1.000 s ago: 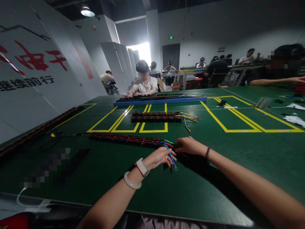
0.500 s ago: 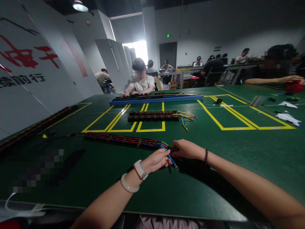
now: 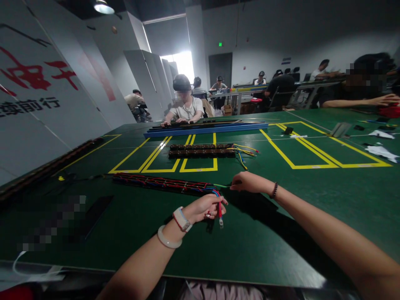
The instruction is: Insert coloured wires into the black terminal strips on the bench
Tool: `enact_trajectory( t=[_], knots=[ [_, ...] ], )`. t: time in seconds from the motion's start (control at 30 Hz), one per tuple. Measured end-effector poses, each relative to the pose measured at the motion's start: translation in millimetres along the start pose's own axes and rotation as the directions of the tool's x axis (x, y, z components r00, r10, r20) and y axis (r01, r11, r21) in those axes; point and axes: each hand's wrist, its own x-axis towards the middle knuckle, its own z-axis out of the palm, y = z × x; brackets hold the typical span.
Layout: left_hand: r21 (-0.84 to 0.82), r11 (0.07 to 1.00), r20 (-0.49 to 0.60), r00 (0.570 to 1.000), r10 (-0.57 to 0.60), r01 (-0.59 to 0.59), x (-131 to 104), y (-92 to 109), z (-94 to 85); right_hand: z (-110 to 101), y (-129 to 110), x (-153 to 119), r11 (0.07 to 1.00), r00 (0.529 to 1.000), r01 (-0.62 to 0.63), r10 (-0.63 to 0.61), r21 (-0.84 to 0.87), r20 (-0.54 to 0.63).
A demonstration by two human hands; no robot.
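Note:
A long black wired strip (image 3: pixel 162 182) with red and blue wires along it lies on the green table, its loose wire ends toward the right. My left hand (image 3: pixel 208 207) is closed around red and blue wires (image 3: pixel 220 211), whose metal ring terminal hangs below the fingers. A green wire (image 3: pixel 221 186) runs from the strip's right end to my right hand (image 3: pixel 248 182), which pinches its end. The tip of the green wire is hidden by the fingers. Beyond the hands sits a second, shorter wired strip (image 3: pixel 201 151) with yellow wires at its right end.
Yellow tape outlines (image 3: pixel 315 166) mark the table (image 3: pixel 275 250). A blue tray (image 3: pixel 204 131) with dark rods stands at the back, where a person (image 3: pixel 186 106) works. A dark flat object (image 3: pixel 96 214) lies at left. Another person's hands (image 3: pixel 387 101) hold something red at far right.
My right hand has moved right and slightly up, away from my left hand, drawing the green wire out straight. Red wires now show in my left hand beside the blue.

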Motion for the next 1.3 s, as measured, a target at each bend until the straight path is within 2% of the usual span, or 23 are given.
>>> enact_trajectory(
  t=[0.1, 0.27, 0.43, 0.53, 0.63, 0.73, 0.87, 0.93, 1.03, 1.1, 1.17, 1.3],
  knots=[
    [0.037, 0.999, -0.036, 0.999, 0.022, -0.021, -2, 1, 4.2, 0, 5, 4, 0.984, 0.994, -0.044, 0.026, -0.172, -0.104],
    [0.085, 0.995, -0.05, 0.997, 0.055, -0.051, -4, 2, 12.6, 4, 7, 10, 0.866, 0.959, -0.133, -0.012, -0.483, -0.285],
    [0.088, 0.995, 0.014, 0.999, 0.052, -0.053, 0, -3, 10.0, 6, 0, 10, 0.765, 0.94, -0.155, -0.081, -0.625, -0.332],
    [0.067, 0.995, 0.024, 0.997, 0.073, -0.075, 4, -6, 8.3, 14, -8, 7, 0.723, 0.926, -0.167, -0.118, -0.67, -0.358],
    [0.03, 0.995, 0.013, 0.995, 0.099, -0.099, 5, -6, 9.3, 29, -14, 3, 0.711, 0.905, -0.167, -0.166, -0.683, -0.393],
    [-0.01, 0.993, -0.012, 0.993, 0.118, -0.118, 4, -6, 11.0, 44, -16, -2, 0.742, 0.857, -0.104, -0.27, -0.662, -0.438],
    [-0.05, 0.991, -0.043, 0.991, 0.123, -0.125, 6, -8, 9.8, 56, -13, -11, 0.776, 0.788, 0.152, -0.469, -0.611, -0.399],
    [-0.077, 0.988, -0.052, 0.991, 0.127, -0.131, 7, -9, 8.5, 57, -10, -14, 0.759, 0.756, 0.285, -0.554, -0.585, -0.35],
    [-0.127, 0.983, -0.058, 0.99, 0.127, -0.134, 9, -9, 7.5, 55, -3, -15, 0.711, 0.721, 0.408, -0.636, -0.573, -0.275],
    [-0.143, 0.977, -0.102, 0.984, 0.145, -0.159, 10, -9, 8.0, 54, 2, -14, 0.691, 0.711, 0.45, -0.661, -0.566, -0.24],
    [-0.124, 0.975, -0.139, 0.976, 0.167, -0.185, 10, -10, 9.2, 53, 5, -12, 0.709, 0.715, 0.459, -0.652, -0.535, -0.251],
    [-0.051, 0.975, -0.159, 0.966, 0.206, -0.216, 9, -11, 12.1, 52, 3, -1, 0.844, 0.754, 0.36, -0.514, -0.397, -0.41]
  ],
)
